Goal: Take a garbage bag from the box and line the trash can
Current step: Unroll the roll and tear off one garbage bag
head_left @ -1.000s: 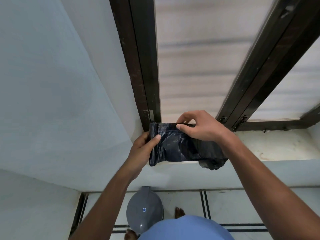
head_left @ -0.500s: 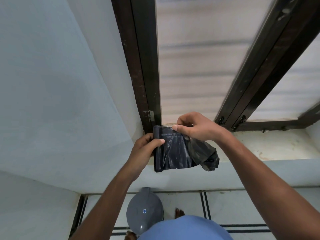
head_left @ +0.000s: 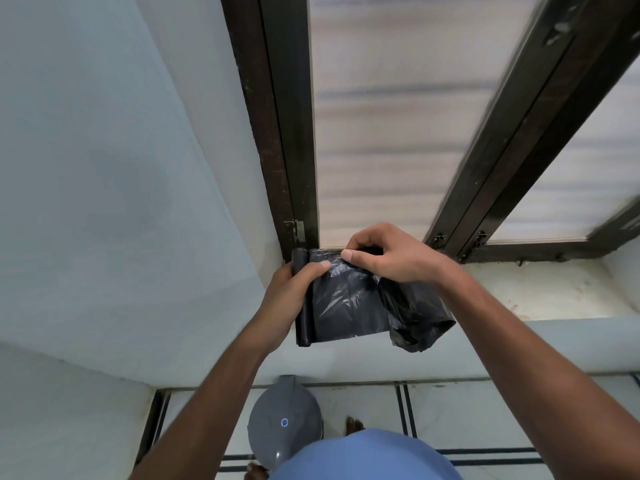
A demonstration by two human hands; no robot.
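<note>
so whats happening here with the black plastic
A person stands at a window sill holding a roll of black garbage bags. The left hand grips the rolled end while the right hand pinches the loose bag at its top edge. The grey trash can sits on the floor below, lid shut, not yet lined.

A dark window frame [head_left: 287,133] with frosted panes [head_left: 391,109] filled the upper frame; pale wall [head_left: 104,168] at left, tiled floor [head_left: 450,410] below.

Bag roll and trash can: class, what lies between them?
In the head view, only pale wall and floor edge lie between the roll and the lidded can below.
</note>
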